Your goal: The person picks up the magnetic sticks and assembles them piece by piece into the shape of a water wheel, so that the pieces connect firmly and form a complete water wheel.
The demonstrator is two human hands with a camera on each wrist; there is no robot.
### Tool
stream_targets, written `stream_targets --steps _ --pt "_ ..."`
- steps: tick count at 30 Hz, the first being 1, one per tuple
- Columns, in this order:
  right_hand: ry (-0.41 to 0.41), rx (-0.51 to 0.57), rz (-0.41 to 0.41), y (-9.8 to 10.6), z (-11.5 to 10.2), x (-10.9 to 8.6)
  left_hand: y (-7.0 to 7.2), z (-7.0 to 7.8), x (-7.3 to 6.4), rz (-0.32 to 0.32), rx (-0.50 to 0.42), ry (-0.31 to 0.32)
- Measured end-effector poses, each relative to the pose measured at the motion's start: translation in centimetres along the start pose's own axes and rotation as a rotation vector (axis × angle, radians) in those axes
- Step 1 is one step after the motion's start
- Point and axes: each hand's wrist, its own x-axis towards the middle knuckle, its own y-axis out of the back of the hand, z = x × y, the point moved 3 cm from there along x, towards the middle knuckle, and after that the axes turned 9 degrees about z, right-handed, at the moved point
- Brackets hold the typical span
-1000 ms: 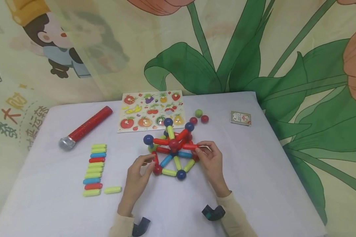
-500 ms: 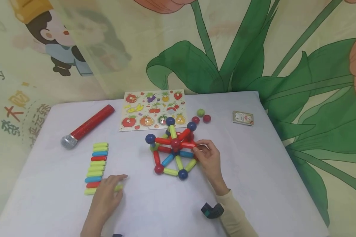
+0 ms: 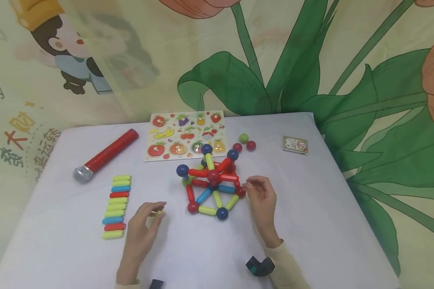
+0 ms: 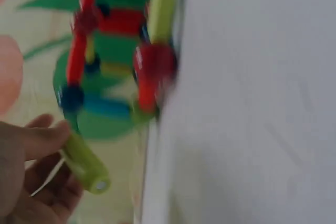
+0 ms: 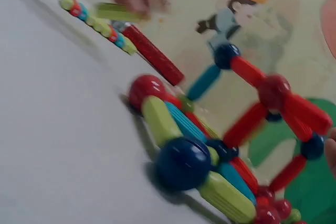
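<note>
Pinching a yellow-green rod [image 4: 85,163] with thumb and fingers, a person's left hand [image 3: 142,226] hovers over the near part of a white-covered desk [image 3: 329,224]; that grip is clamped on the rod, whose free end shows a small pale disc. The right hand [image 3: 264,206] hangs opposite, its grip slightly apart, fingers part-curled with nothing seen between them. Its fingertips are just beside the loose end of a red rod [image 3: 229,178].

Left of the left hand lies a row of ten rods [image 3: 116,207] in yellow-green, blue and red.

Between the hands and a little farther off stands a ball-and-rod structure [image 3: 213,176], its red, dark blue and green balls joined by coloured rods. The red rod juts from its raised front ball. The step in hand appears to be adding the pinched rod; the next move likely calls for bringing its end squarely to a ball without jolting the frame.

Beyond are a red toy microphone [image 3: 111,151], a fruit puzzle board [image 3: 152,159] carrying fruit-shaped pieces, three loose balls [image 3: 251,145], and a card box [image 3: 295,145] whose contents are hidden. A flower-printed backdrop [image 3: 220,80] hangs behind.
</note>
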Motion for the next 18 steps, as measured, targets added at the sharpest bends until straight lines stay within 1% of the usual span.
stream_targets --steps 1,2,4,5,6,7,9,11,14,17,18 --pt "0.018 -0.013 -0.044 -0.3 -0.6 -0.5 -0.6 1.0 0.2 0.027 -0.078 -0.027" --pt "0.035 -0.023 -0.107 -0.7 -1.2 -1.1 -1.3 2.0 0.5 0.044 -0.159 -0.053" --pt "0.074 -0.035 -0.250 -1.8 -2.0 -2.3 -2.6 4.0 0.8 0.061 -0.303 -0.096" --pt "0.091 -0.035 -0.310 -2.3 -2.2 -2.8 -3.3 4.9 0.9 0.064 -0.360 -0.120" --pt "0.104 -0.038 -0.354 -2.8 -2.3 -3.3 -4.0 5.8 0.9 0.056 -0.409 -0.137" --pt "0.120 -0.044 -0.379 -3.1 -2.4 -3.6 -4.7 6.5 0.9 0.051 -0.449 -0.144" --pt "0.146 -0.048 -0.381 -3.5 -2.4 -4.1 -5.8 7.7 0.7 0.042 -0.507 -0.152" --pt "0.163 -0.069 -0.351 -3.6 -2.3 -4.4 -6.7 8.4 0.4 0.046 -0.533 -0.152" --pt "0.198 -0.110 -0.307 -3.5 -2.1 -4.5 -7.5 8.9 0.1 0.058 -0.561 -0.123" --pt "0.230 -0.129 -0.277 -3.3 -1.8 -4.5 -8.0 9.1 0.0 0.065 -0.589 -0.102" --pt "0.241 -0.127 -0.269 -3.2 -1.7 -4.5 -8.1 9.2 -0.1 0.059 -0.603 -0.089"
